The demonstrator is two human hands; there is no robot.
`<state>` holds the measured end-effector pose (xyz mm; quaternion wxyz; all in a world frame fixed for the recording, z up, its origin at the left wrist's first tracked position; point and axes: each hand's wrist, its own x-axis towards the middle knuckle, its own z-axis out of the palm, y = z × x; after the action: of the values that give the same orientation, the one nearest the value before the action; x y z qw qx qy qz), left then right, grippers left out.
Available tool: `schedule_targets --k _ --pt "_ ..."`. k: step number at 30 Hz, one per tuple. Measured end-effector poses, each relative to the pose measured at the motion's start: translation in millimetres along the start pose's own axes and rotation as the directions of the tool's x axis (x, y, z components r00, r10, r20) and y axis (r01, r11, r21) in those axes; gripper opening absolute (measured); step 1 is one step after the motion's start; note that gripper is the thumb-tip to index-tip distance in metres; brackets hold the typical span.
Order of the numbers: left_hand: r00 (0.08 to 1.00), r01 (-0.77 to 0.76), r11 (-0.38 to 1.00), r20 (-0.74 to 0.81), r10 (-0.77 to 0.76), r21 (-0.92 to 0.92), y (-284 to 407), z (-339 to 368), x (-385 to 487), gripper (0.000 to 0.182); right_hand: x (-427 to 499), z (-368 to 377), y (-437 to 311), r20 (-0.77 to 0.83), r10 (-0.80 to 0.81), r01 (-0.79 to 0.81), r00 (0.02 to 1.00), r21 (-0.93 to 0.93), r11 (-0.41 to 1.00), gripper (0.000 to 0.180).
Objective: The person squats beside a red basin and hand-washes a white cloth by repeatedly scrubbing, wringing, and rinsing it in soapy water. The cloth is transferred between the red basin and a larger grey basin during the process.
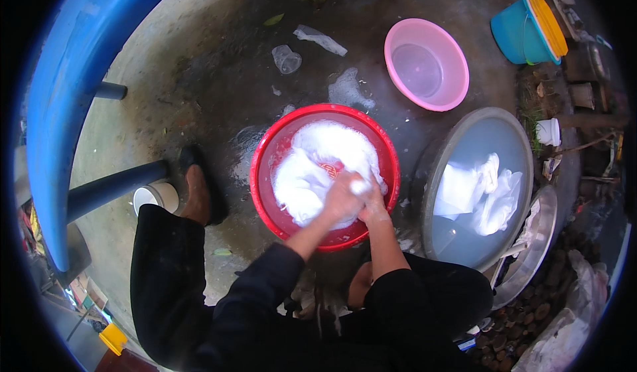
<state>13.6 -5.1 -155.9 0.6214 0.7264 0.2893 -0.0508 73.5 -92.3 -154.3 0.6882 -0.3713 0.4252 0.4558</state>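
Note:
A red plastic basin [258, 200] stands on the wet floor in front of me. It holds wet white cloth [338, 140], overexposed and perhaps covered in suds; a patterned patch shows at the basin's bottom. Over its near right part my hands are pressed together. My left hand [343, 199] is closed on a bunched bit of the white cloth, which pokes out by the fingers. Against it, my right hand [374, 204] grips the same cloth from the right side. Its fingers are partly hidden behind the left hand.
To the right, a large grey tub [429, 212] holds cloudy water and white cloths [490, 198]. A pink basin [450, 61] stands beyond it, near a teal bucket [510, 31] with a yellow rim. A blue plastic table [74, 73] arches at left above a white container [166, 195].

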Motion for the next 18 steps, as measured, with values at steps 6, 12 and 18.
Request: schedule_targets --k 6,12,18 --pt "0.934 -0.254 0.838 -0.101 0.342 0.483 -4 -32 36 0.019 11 -13 23 0.216 -0.444 0.49 0.87 -0.483 0.725 0.05" --pt "0.94 -0.14 0.99 -0.316 0.127 -0.019 -15 -112 47 0.013 -9 -16 -17 0.099 -0.603 0.26 0.792 -0.947 0.186 0.064" --pt "0.934 0.012 0.787 -0.273 -0.229 -0.617 -3 -152 -7 0.026 -80 27 -35 0.044 -0.747 -0.04 0.663 -0.995 -0.094 0.061"
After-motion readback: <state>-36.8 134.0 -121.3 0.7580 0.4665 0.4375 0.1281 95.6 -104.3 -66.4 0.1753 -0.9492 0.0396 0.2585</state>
